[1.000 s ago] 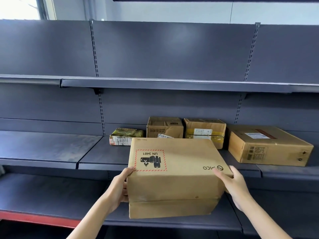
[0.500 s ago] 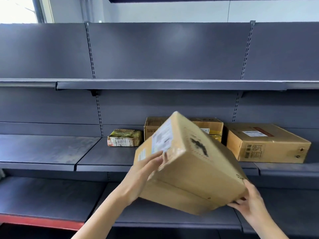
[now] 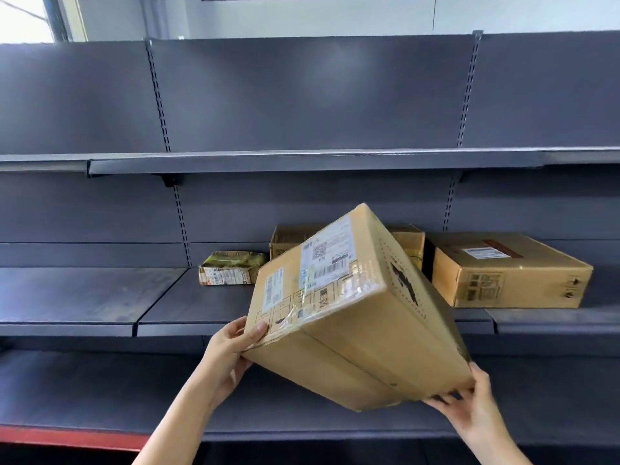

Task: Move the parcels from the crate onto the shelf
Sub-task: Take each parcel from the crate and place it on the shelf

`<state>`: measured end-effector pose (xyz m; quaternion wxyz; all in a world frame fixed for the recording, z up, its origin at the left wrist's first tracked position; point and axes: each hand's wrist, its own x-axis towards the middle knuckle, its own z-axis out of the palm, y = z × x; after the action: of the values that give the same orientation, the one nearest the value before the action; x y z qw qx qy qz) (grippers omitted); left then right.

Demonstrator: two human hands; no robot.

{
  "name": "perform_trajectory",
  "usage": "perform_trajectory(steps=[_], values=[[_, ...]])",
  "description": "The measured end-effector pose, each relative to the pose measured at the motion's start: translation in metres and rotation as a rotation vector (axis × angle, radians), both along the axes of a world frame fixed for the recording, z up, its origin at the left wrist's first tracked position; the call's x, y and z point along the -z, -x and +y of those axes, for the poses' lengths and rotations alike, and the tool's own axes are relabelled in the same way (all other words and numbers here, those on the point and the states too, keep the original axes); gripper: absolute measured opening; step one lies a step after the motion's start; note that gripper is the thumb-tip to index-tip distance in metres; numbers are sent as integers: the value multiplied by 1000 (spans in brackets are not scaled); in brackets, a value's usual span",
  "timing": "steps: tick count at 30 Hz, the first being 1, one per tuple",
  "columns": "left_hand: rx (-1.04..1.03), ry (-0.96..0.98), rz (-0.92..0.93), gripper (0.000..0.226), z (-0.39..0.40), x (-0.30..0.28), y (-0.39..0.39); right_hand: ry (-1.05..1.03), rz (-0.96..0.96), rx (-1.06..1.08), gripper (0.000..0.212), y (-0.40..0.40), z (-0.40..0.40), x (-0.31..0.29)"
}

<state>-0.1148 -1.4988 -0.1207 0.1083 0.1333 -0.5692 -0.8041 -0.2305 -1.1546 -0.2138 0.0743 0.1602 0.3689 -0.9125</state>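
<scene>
Held in the air in front of the middle shelf (image 3: 161, 297): a large cardboard box (image 3: 362, 317), tilted, labelled face up and to the left, far corner raised toward 12 o'clock. Left hand (image 3: 231, 344) gripping the box's near left corner at 9 o'clock, thumb on the taped face, fingers curled under. Right hand (image 3: 469, 411) at 4 o'clock, fingertips hooked under the lowest right corner (palm mostly out of sight).

Already resting on the middle shelf, behind the held box: a small yellow-green packet (image 3: 231, 271) at 10 o'clock, well apart from the hands; two brown cartons, partly hidden, one (image 3: 288, 239) at 11 o'clock and one (image 3: 409, 243) at 1 o'clock; a flat wide carton (image 3: 510, 270) with a white label at 2 o'clock, just beside that second carton. Above, an upper shelf (image 3: 302, 161); below, a lower shelf (image 3: 100, 391) with a red edge at its left.
</scene>
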Motion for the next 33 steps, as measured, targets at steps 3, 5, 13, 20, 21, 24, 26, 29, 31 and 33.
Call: perform_trajectory(steps=[3, 5, 13, 20, 21, 24, 26, 29, 31, 33], values=[[62, 6, 24, 81, 4, -7, -3, 12, 11, 0, 40, 1, -1, 1], [87, 24, 30, 95, 5, -11, -4, 27, 7, -4, 36, 3, -3, 0], [259, -170, 35, 67, 9, -5, -9, 78, 1, -44, 23, 7, -10, -4], [228, -55, 55, 72, 12, 4, -11, -614, 60, -39, 44, 3, -14, -27], [226, -30, 61, 72, 13, 5, -12, -745, 136, -69, 45, -1, -16, -34], [194, 7, 69, 73, 13, 6, -12, -1042, 272, -182, 48, -14, -21, -64], [169, 26, 65, 74, 13, 6, -13, -1072, 322, -284, 41, -27, -20, -96], [195, 86, 85, 63, 17, 4, -14, -1056, 492, -477, 67, -53, -19, -145], [201, 110, 98, 52, 21, 2, -16, -1093, 553, -508, 74, -63, -20, -164], [191, 118, 105, 53, 25, 3, -18, -1107, 560, -477, 62, -68, -23, -172]])
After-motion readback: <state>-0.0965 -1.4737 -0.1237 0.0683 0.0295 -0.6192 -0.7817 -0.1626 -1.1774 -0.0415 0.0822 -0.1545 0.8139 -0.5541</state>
